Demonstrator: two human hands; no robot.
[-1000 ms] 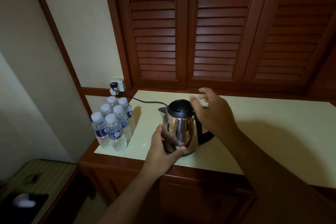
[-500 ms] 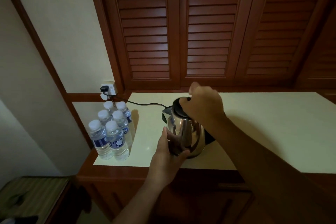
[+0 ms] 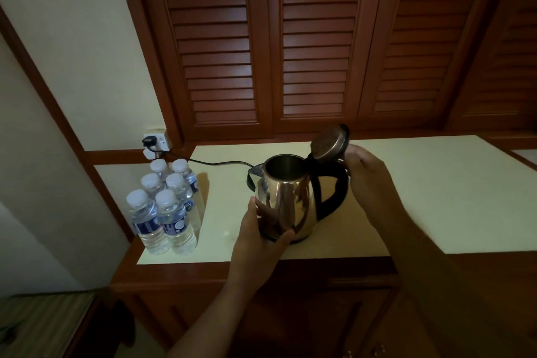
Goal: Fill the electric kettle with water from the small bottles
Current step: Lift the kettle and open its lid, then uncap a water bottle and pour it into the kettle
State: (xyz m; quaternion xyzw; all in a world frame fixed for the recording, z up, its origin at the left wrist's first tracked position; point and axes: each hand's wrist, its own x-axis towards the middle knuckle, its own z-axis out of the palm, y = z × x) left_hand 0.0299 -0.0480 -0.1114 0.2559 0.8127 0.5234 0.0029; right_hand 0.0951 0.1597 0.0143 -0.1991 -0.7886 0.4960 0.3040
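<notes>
Steel kettle (image 3: pixel 286 203) on cream counter (image 3: pixel 436 197), lid (image 3: pixel 328 145) upright. Steady the body with left hand (image 3: pixel 258 241), fingers curled round it; right hand (image 3: pixel 367 171) at lid's rim, grip unclear. Push lid fully back before fetching bottles (image 3: pixel 171 212) at left.

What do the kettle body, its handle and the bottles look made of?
Kettle body: polished metal, likely stainless steel; mirror-bright reflections. Handle: matte black, probably plastic. Bottles: clear plastic, white caps; water shows through.

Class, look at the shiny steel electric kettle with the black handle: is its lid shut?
No, the round lid stands tipped up at its hinge, leaving the mouth of the steel kettle open.
</notes>
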